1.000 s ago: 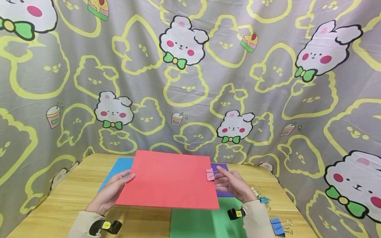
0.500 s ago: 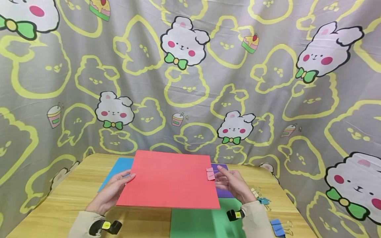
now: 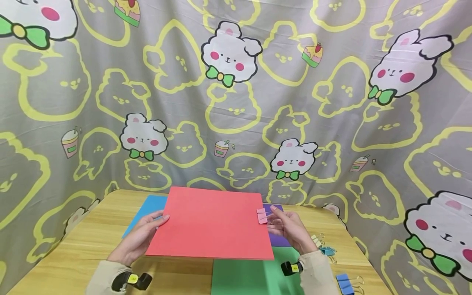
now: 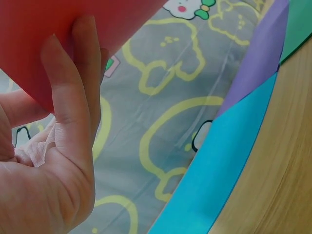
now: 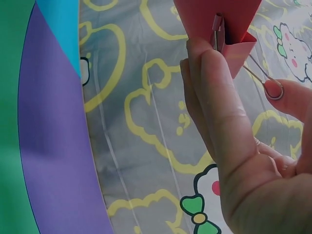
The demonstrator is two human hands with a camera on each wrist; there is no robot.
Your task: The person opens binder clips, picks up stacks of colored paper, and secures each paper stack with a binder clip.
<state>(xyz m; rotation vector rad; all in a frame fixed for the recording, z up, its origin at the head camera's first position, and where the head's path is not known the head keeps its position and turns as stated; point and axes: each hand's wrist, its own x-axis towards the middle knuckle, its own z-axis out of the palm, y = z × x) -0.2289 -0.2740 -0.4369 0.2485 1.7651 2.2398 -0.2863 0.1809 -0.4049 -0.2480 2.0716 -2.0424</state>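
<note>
A stiff red sheet [image 3: 212,223] is held up above the table, tilted, its near edge toward me. My left hand [image 3: 141,237] pinches its left side, thumb on the upper face and fingers beneath, as the left wrist view [image 4: 63,131] also shows. On the right edge sits a pink binder clip [image 3: 262,216]. My right hand [image 3: 289,230] has it between thumb and fingers. In the right wrist view, the thumb presses a wire handle of the clip [image 5: 239,52], while the fingers lie along the opposite side at the sheet.
On the wooden table [image 3: 92,229] lie a blue sheet [image 3: 141,217], a purple sheet [image 3: 277,241] and a green sheet [image 3: 243,278], partly hidden under the red one. At the right are pale yellow [image 3: 316,241], teal [image 3: 326,250] and blue [image 3: 345,283] binder clips. A patterned curtain [image 3: 239,119] stands behind.
The head view has shifted very slightly. Both hands keep their hold, and the red sheet and pink binder clip stay as they were.
</note>
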